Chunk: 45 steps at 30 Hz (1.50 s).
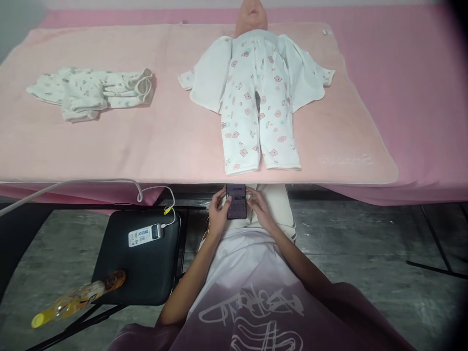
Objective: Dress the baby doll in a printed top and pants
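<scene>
A dark smartphone (237, 207) with its screen lit is held upright over my lap, just below the table's front edge. My left hand (218, 207) grips its left side, the thumb lying over the screen's edge. At the phone's right edge is my right hand (259, 204), fingers bent against it. On the table beyond lies a baby doll (251, 17) on its back, its upper face cut off by the frame. White patterned baby trousers (243, 107) cover its legs, and a white baby top (212, 73) spreads open at both sides.
Folded patterned baby clothes (86, 90) lie at the left on a pink blanket (175, 141). A black stool (146, 278) at my left carries a white power bank (144, 236) with a cable (109, 180) and a bottle of yellow-orange drink (73, 302).
</scene>
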Motion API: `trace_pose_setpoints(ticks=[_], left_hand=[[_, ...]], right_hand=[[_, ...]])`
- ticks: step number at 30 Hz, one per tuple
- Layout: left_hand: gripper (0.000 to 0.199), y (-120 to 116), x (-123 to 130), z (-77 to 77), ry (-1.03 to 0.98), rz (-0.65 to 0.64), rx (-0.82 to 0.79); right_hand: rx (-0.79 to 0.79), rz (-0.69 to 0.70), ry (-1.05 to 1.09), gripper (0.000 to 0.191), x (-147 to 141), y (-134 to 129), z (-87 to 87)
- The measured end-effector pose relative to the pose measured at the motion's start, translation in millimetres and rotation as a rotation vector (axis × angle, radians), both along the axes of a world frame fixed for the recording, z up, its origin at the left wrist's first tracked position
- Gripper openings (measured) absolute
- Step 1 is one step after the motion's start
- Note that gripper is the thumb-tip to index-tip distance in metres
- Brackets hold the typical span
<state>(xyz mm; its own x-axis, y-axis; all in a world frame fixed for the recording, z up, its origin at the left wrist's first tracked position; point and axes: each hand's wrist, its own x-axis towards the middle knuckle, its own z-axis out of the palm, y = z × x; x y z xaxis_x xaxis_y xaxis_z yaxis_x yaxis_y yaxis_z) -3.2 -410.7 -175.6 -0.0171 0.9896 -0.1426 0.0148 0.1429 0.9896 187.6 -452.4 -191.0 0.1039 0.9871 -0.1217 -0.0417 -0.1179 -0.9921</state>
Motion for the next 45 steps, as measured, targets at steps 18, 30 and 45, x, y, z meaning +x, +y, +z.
trace_pose_setpoints(ticks=[18,30,45], left_hand=[[0.054,3.0,5.2,3.8,0.023,0.044,0.002],[0.054,3.9,7.1,1.0,0.057,0.055,0.020],[0.054,5.7,8.5,1.6,0.082,0.064,0.033]], right_hand=[[-0.024,-0.017,-0.017,0.052,1.3,-3.3,-6.7],[-0.021,-0.044,0.005,0.048,-0.7,-1.4,-6.7],[-0.024,-0.049,0.031,0.044,1.3,-0.6,-5.9]])
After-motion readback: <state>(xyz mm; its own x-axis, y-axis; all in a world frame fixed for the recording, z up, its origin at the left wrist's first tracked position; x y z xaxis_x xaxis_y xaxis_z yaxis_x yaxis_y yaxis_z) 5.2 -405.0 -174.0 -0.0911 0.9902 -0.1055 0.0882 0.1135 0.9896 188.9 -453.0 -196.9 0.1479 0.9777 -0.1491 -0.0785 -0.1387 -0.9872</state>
